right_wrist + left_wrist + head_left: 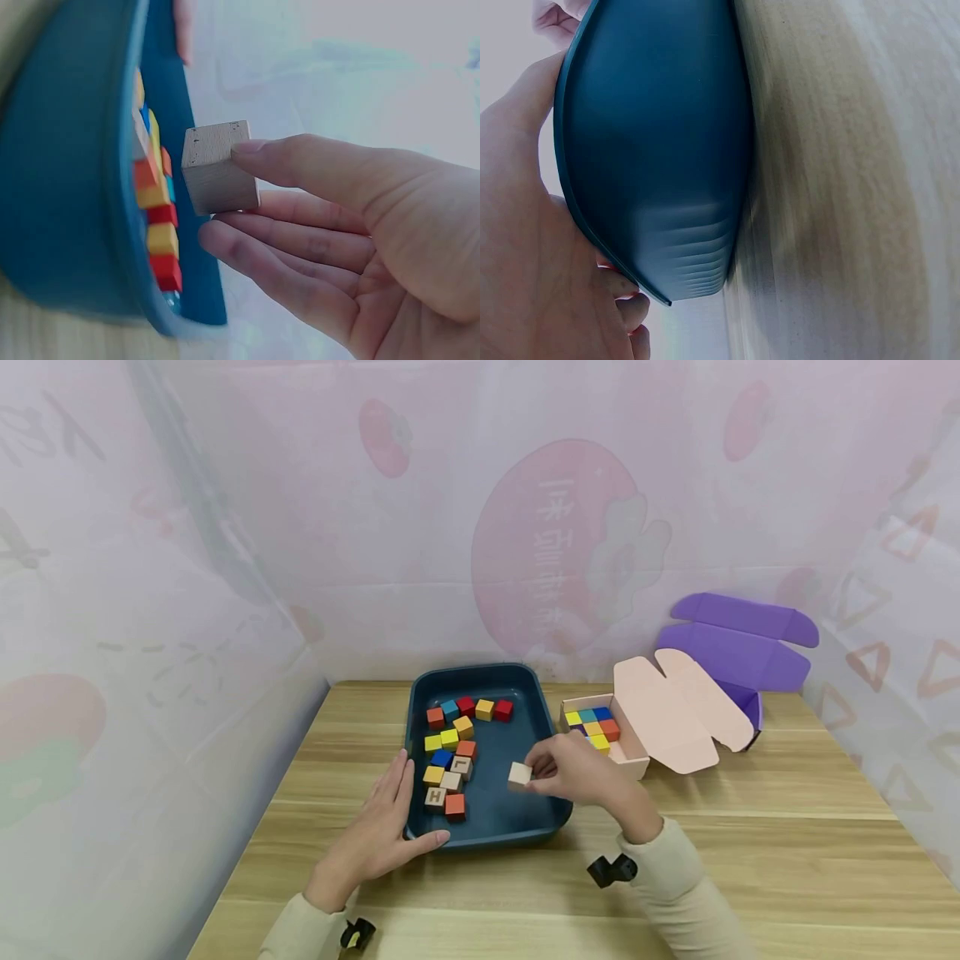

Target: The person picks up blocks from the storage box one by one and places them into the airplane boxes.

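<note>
My right hand pinches a plain wooden cube between thumb and fingertips, over the right part of a dark blue tray. In the right wrist view the cube shows bare wood with small dark marks along its top edges. Fingers extended, my left hand rests against the tray's near left corner, its thumb along the front rim. Coloured cubes fill the tray's left side and far end: a red cube, a blue cube, and wooden ones lettered L and H.
Right of the tray stands an open pale pink box holding several coloured cubes, its lid folded out rightward. Behind it is an open purple box. The wooden table meets a printed cloth backdrop.
</note>
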